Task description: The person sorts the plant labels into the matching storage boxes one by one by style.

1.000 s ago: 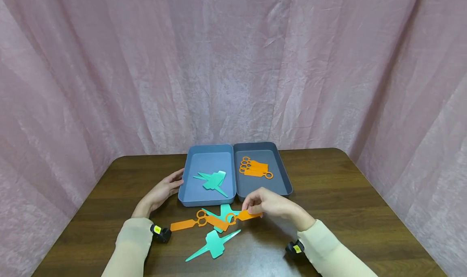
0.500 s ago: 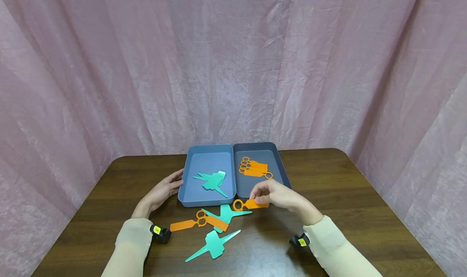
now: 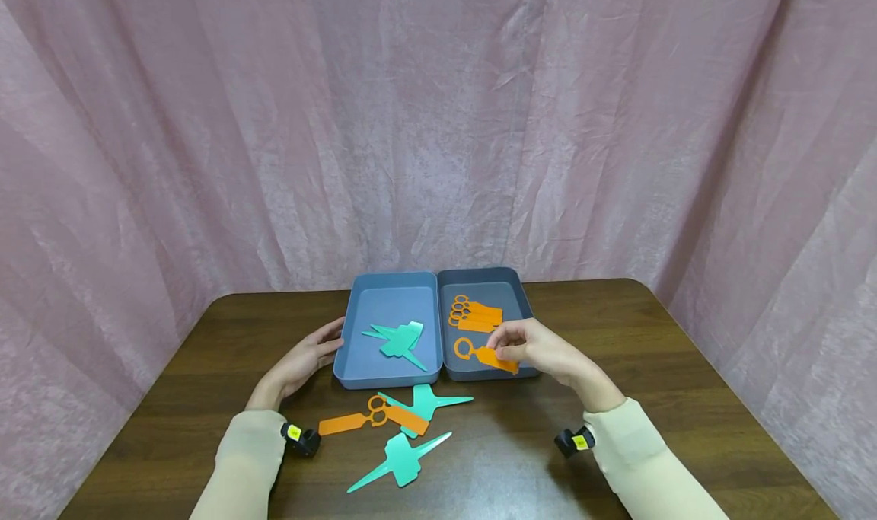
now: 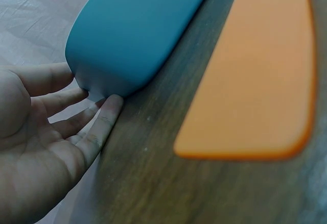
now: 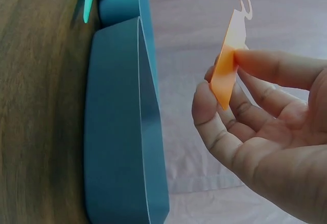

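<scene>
Head view: orange tag (image 3: 496, 358), likely light, thin and slightly bendy, best held by its flat end, where the right hand (image 3: 541, 346) pinches it, over the dark tray (image 3: 479, 276); the left hand (image 3: 301, 364), fingers loosely extended, touches the adjoining blue tray (image 3: 397, 299)

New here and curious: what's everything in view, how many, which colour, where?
Table: one, brown, foreground.
Curtain: count unclear, pink, behind.
Left tray: one, blue, on table.
Right tray: one, grey, beside it.
Loose spiky tags: two, green, on table.
Piled spiky tags: count unclear, green, left tray.
Loose ring tags: two, orange, on table.
Piled ring tags: several, orange, right tray.
Held tag: one, orange, over right tray.
Wrist cameras: two, black, worn.
Sleeves: two, cream, worn.
Left hand: one, touching left tray.
Right hand: one, pinching held tag.
</scene>
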Demonstrator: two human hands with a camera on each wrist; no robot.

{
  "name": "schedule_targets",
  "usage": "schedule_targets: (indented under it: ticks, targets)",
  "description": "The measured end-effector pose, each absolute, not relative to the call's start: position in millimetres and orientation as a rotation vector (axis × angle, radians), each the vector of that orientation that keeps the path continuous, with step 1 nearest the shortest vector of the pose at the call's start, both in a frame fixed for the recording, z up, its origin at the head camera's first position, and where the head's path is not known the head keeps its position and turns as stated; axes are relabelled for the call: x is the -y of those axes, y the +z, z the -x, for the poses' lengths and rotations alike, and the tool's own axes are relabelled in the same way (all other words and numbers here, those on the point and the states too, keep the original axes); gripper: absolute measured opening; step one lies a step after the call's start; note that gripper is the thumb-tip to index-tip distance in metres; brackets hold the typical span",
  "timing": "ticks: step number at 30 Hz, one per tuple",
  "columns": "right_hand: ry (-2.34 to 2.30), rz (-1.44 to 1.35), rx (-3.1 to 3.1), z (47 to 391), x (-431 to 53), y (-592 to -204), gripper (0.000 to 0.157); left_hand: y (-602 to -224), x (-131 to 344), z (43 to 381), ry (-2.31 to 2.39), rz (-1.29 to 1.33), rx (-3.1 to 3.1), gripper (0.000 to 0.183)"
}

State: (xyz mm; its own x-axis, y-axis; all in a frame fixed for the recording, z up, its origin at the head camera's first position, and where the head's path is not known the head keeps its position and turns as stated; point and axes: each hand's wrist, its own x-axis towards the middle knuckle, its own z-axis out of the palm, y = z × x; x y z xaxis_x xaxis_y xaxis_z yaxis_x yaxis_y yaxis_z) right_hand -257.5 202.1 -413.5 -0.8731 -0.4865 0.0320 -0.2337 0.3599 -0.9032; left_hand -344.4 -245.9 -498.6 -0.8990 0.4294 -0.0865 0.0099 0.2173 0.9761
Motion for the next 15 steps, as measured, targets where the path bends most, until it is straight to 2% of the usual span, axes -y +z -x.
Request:
schedule_targets:
  ticks: [15]
  targets:
    - [-1.753, 0.418, -2.559, 280.4, -215.4, -393.7, 0.020, -499.3, 245.9, 344.8, 1.741, -0.401, -2.148, 0.062]
